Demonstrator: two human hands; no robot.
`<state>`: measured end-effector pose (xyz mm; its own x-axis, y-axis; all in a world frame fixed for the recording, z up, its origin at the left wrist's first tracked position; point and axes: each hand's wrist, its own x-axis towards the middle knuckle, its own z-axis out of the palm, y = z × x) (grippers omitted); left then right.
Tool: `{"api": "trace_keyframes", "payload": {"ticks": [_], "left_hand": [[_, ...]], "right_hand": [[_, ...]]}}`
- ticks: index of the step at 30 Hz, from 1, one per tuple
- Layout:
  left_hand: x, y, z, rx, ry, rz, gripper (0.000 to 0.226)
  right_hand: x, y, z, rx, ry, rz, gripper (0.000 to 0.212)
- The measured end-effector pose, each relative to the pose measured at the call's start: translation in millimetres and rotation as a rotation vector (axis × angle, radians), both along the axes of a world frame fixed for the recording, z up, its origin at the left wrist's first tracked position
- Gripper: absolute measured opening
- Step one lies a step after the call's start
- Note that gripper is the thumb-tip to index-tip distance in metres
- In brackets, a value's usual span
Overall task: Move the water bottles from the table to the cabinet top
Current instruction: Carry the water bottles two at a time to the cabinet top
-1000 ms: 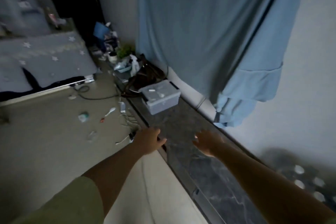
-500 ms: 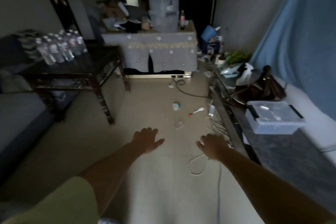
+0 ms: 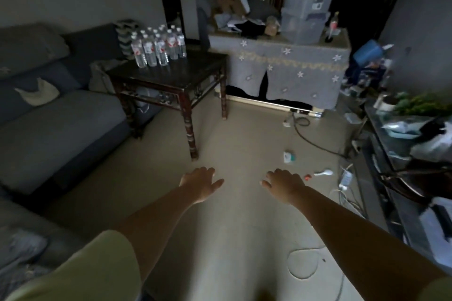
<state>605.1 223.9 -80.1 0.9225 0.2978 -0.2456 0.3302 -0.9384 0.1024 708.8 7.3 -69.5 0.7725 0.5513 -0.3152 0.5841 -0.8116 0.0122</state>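
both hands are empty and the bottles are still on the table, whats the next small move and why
Probably step toward the dark wooden table and reach for the nearest water bottles. Both the left hand and right hand hang open over bare floor, holding nothing, and the bottles stand clustered at the table's far left corner, seemingly beyond reach from here.

Dim room (edges blurred, wide-angle warped).

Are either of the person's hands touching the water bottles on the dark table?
Apart. The head view shows the left hand and right hand open above bare floor, well short of the water bottles.
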Motion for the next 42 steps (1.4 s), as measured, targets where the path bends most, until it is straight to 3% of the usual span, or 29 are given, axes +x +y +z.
{"api": "trace_keyframes", "payload": {"ticks": [9, 15, 23, 32, 42], "left_hand": [[132.0, 30.1, 18.2, -0.085, -0.056, 0.179, 0.055], [198.3, 52.7, 11.3, -0.075, 0.001, 0.195, 0.055], [291.4, 155.3, 3.9, -0.120, -0.034, 0.301, 0.049], [443.3, 317.6, 33.8, 0.007, -0.053, 0.254, 0.047], [606.1, 410.4, 0.0, -0.047, -0.060, 0.361, 0.046]], "right_hand": [[172.4, 43.2, 23.4, 0.004, -0.048, 0.103, 0.050], [250.7, 87.9, 9.5, 0.019, 0.010, 0.174, 0.050], [355.1, 197.3, -8.7, 0.040, 0.024, 0.250, 0.049], [506.7, 358.8, 10.9, 0.135, 0.066, 0.232, 0.049], [679.5, 473.1, -10.5, 0.165, 0.110, 0.308, 0.047]]}}
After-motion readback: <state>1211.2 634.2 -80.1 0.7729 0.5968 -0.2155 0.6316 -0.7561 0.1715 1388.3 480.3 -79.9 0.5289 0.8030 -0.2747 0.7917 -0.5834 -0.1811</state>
